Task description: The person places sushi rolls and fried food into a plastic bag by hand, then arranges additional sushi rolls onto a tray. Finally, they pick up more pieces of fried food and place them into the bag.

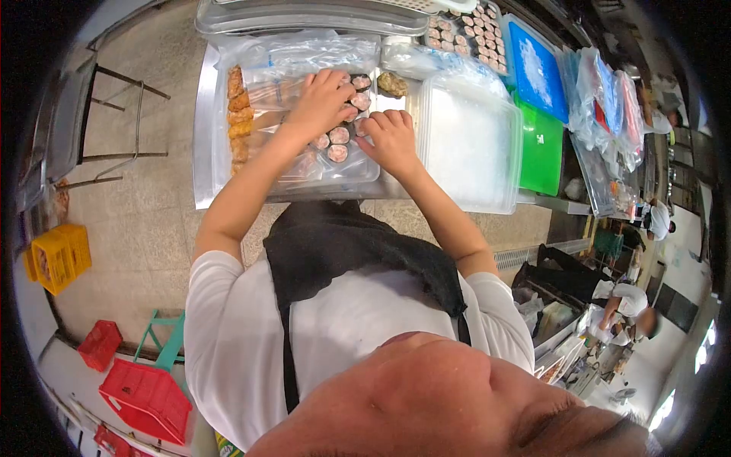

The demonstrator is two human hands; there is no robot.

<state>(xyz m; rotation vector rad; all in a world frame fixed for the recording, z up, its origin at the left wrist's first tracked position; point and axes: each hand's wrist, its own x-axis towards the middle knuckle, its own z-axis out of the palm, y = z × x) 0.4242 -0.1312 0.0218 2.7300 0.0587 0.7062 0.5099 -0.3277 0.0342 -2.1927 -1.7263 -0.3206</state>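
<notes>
My left hand point(324, 103) reaches over a plastic-lined tray point(293, 179), its fingers spread and slightly bent against the dark-wrapped rolls with pink filling point(337, 153). My right hand point(390, 141) is at the tray's right side, with thumb and fingertips closed around one roll point(361, 126). Several rolls stand together between and below the hands. Some are hidden under my left fingers. Along the tray's left side runs a row of orange-brown pieces point(239, 118), with thin sticks apparently pointing right.
A translucent lidded box point(468, 145) stands right of the tray. Behind it, another tray point(502, 67) carries many rolls. Blue point(537, 68) and green point(539, 148) boards lie further right. Red crates point(145, 400) and a yellow crate point(59, 259) are at left. A co-worker point(628, 305) stands far right.
</notes>
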